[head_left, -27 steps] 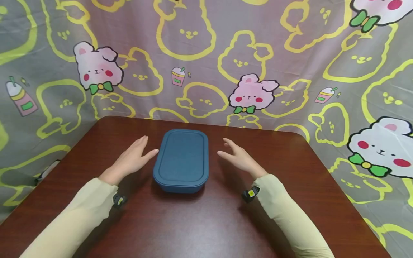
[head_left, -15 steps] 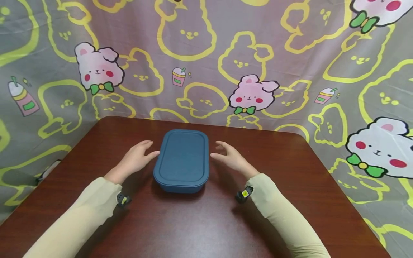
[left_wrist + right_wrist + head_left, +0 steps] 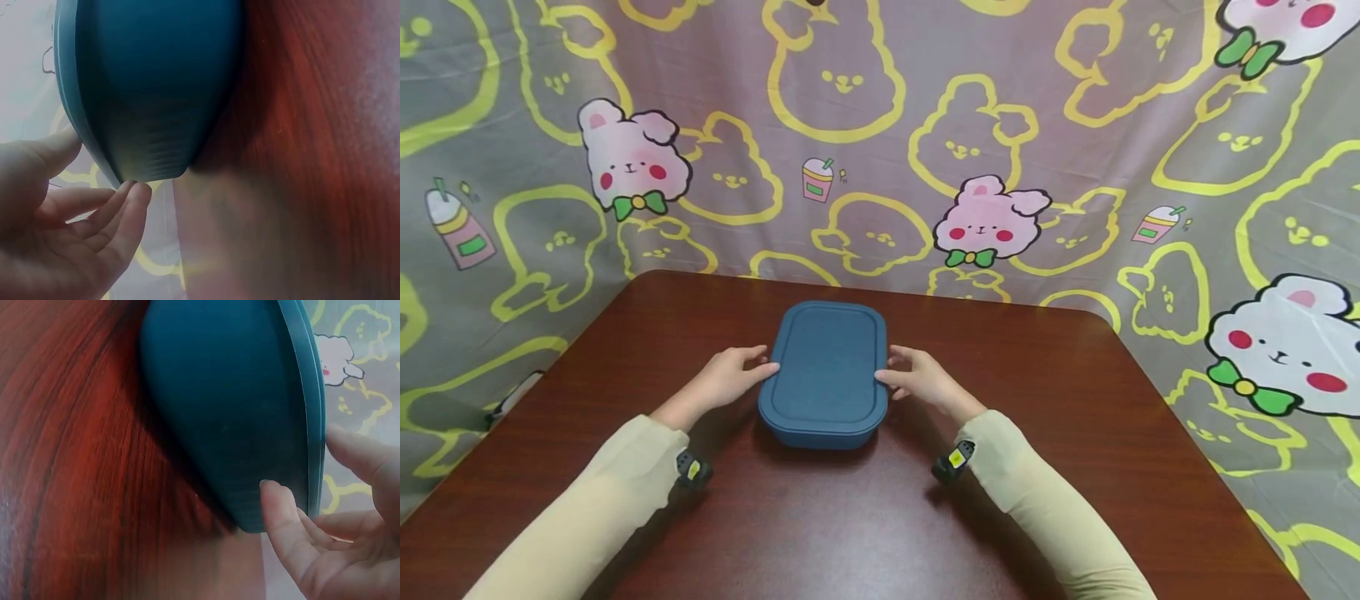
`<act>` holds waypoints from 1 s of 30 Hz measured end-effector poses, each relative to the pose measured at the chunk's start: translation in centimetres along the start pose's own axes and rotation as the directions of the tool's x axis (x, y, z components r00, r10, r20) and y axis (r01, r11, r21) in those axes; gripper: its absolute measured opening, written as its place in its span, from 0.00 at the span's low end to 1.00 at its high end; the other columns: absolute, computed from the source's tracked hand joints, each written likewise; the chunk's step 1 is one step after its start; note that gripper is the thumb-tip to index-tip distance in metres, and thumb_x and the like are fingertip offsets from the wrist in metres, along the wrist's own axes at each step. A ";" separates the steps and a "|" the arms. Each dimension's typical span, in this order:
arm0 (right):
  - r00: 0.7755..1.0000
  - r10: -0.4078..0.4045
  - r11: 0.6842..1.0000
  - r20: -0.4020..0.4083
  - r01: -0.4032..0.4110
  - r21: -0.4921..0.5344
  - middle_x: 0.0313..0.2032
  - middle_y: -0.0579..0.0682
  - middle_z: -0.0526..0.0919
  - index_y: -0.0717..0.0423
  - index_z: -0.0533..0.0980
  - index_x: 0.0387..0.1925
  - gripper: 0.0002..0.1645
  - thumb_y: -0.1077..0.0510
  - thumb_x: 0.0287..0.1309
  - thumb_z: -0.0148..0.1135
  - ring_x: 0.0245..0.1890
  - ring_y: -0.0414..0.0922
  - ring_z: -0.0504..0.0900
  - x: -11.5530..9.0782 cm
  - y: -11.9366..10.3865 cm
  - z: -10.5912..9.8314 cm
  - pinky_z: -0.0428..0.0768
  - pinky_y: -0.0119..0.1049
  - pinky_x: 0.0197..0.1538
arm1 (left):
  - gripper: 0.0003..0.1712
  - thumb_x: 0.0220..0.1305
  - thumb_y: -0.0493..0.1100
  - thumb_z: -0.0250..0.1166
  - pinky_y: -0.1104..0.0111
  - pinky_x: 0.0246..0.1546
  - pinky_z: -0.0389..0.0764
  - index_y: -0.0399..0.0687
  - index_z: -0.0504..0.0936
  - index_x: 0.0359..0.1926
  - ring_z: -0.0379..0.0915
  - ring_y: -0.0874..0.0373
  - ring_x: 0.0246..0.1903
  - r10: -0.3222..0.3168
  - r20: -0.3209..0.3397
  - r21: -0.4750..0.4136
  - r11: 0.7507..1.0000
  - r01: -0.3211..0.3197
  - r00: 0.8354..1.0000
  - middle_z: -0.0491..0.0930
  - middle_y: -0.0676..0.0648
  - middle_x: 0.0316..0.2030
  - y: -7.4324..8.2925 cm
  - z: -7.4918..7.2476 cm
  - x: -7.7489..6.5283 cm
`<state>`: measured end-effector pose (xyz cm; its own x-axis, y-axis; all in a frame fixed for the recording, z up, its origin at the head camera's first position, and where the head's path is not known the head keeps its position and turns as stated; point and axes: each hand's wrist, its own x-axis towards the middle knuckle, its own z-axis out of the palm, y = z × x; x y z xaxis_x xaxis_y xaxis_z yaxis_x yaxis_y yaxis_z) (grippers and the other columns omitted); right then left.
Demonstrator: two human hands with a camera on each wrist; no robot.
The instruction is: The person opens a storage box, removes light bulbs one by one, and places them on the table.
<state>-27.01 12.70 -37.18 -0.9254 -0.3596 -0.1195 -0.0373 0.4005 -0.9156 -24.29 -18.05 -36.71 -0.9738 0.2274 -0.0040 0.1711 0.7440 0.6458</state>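
A blue rectangular food container (image 3: 820, 439) sits on the table with its flat blue lid (image 3: 827, 367) on. At its left long side, my left hand (image 3: 727, 380) has its thumb on the lid's edge and its fingertips curled under the rim, as the left wrist view shows along the container wall (image 3: 156, 106). On the opposite side, my right hand (image 3: 922, 383) pinches the lid's edge in the same way, thumb on top. One right fingertip lies against the container's side wall (image 3: 219, 406) in the right wrist view.
The brown wooden table (image 3: 1045, 467) has rounded far corners. Behind and beside it hangs a patterned curtain (image 3: 880, 100). Each sleeve carries a small dark wrist device, one at the left wrist (image 3: 693, 470) and one at the right (image 3: 953, 461).
Both hands have moved inward from beside the container to its lid, and their fingers have curled at the edges. The container has stayed in place.
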 end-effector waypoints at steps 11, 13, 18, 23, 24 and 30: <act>1.000 0.022 0.997 -0.013 -0.021 0.076 0.43 0.59 0.73 0.67 0.59 0.64 0.39 0.63 0.54 0.65 0.25 0.44 0.79 0.1 -0.2 0.4 0.81 0.38 0.31 | 0.32 0.65 0.49 0.57 0.47 0.53 0.65 0.26 0.66 0.59 0.61 0.37 0.58 -0.011 0.021 -0.049 0.999 0.012 1.000 0.67 0.30 0.56 0.4 0.0 0.1; 0.999 0.030 0.996 -0.012 -0.028 0.087 0.43 0.59 0.73 0.67 0.59 0.64 0.39 0.64 0.53 0.65 0.25 0.44 0.79 0.1 -0.2 0.4 0.81 0.38 0.31 | 0.32 0.65 0.49 0.57 0.48 0.53 0.65 0.26 0.66 0.59 0.61 0.37 0.58 -0.012 0.024 -0.054 0.998 0.014 1.000 0.67 0.30 0.56 0.5 -0.1 0.1; 0.999 0.033 0.996 -0.016 -0.031 0.082 0.41 0.59 0.72 0.68 0.59 0.64 0.38 0.64 0.54 0.64 0.24 0.43 0.79 0.2 -0.2 0.4 0.81 0.39 0.31 | 0.31 0.65 0.48 0.57 0.49 0.53 0.66 0.26 0.66 0.59 0.62 0.39 0.57 -0.012 0.022 -0.065 0.998 0.014 1.000 0.68 0.30 0.56 0.5 0.0 0.2; 0.999 0.048 0.996 -0.022 -0.046 0.080 0.40 0.57 0.72 0.67 0.59 0.64 0.38 0.64 0.54 0.64 0.22 0.43 0.78 0.2 -0.2 0.5 0.81 0.39 0.30 | 0.31 0.65 0.47 0.57 0.50 0.53 0.67 0.25 0.67 0.59 0.63 0.39 0.57 -0.012 0.023 -0.070 0.997 0.014 1.000 0.68 0.30 0.56 0.6 -0.1 0.2; 0.999 0.050 0.996 -0.022 -0.048 0.081 0.40 0.57 0.72 0.67 0.59 0.64 0.38 0.64 0.54 0.64 0.22 0.43 0.78 0.3 -0.2 0.5 0.81 0.39 0.30 | 0.31 0.65 0.47 0.57 0.50 0.52 0.67 0.25 0.66 0.59 0.63 0.39 0.57 -0.009 0.024 -0.068 0.998 0.011 1.000 0.68 0.30 0.55 0.6 0.0 0.2; 0.999 0.051 0.995 -0.013 -0.050 0.085 0.39 0.58 0.72 0.68 0.58 0.64 0.39 0.64 0.54 0.64 0.21 0.44 0.78 0.0 -0.6 0.4 0.81 0.41 0.32 | 0.30 0.65 0.46 0.57 0.50 0.51 0.68 0.24 0.67 0.58 0.65 0.39 0.56 -0.011 0.024 -0.074 0.997 0.013 1.000 0.69 0.29 0.55 0.6 0.0 0.2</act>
<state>-26.84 12.07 -36.80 -0.9309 -0.3278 -0.1614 0.0412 0.3446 -0.9378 -24.34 -17.59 -36.31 -0.9717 0.2344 -0.0293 0.1474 0.6986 0.7002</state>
